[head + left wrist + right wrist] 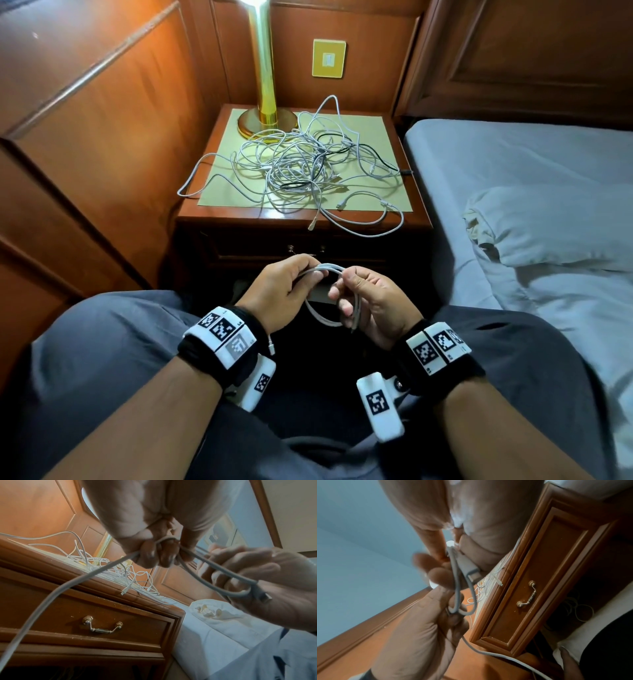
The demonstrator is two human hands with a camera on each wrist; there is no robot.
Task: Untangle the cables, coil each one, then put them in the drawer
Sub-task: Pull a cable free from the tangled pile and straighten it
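Observation:
Over my lap both hands hold one white cable [329, 310] bent into small loops. My left hand [294, 281] pinches the top of the loops between thumb and fingers [154, 555]. My right hand [356, 301] grips the other side, with the cable's USB plug [471, 570] lying against its palm. A loose end [51, 596] trails down past my left wrist. A tangle of white and black cables [301, 164] lies on the nightstand top [387, 219]. The drawer [102, 615] below it is closed, with a brass handle [102, 625].
A brass lamp [265, 85] stands at the back of the nightstand, touching the tangle. Some cable ends [363, 222] hang over the front edge. A bed with a pillow [555, 226] is on the right. Wood panelling [85, 120] closes the left.

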